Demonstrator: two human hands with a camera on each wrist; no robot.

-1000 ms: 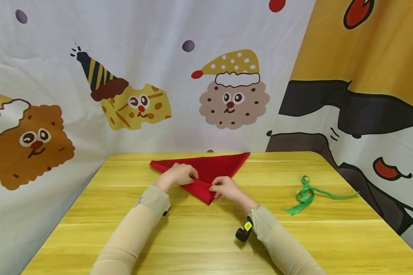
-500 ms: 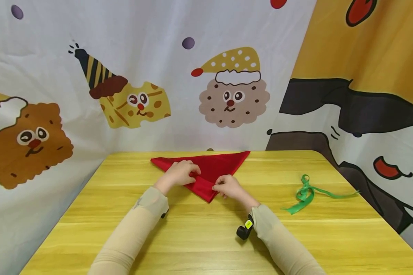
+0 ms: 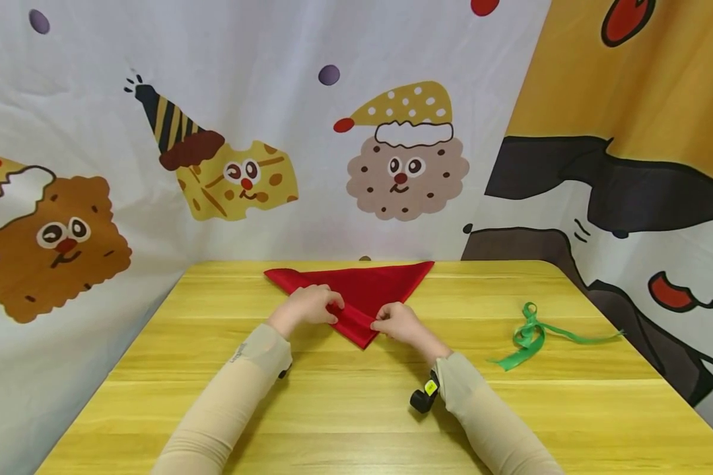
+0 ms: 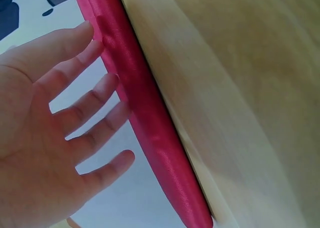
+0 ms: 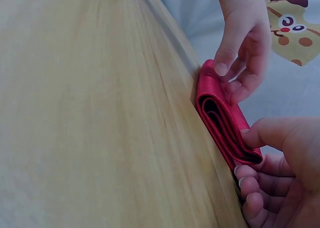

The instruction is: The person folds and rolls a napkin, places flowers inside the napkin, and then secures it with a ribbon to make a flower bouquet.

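The left hand (image 3: 310,305), fingers spread, touches the cloth (image 3: 359,287) — on the table (image 3: 344,409), between the hands and beyond them — while the right hand (image 3: 401,324) pinches the cloth's folded end; a ribbon (image 3: 515,359) lies well right of both.

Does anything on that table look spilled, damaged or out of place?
Nothing looks spilled or damaged. Only the green ribbon seems a little untidy: it lies in loose loops with trailing ends on the table, apart from the folded red cloth.
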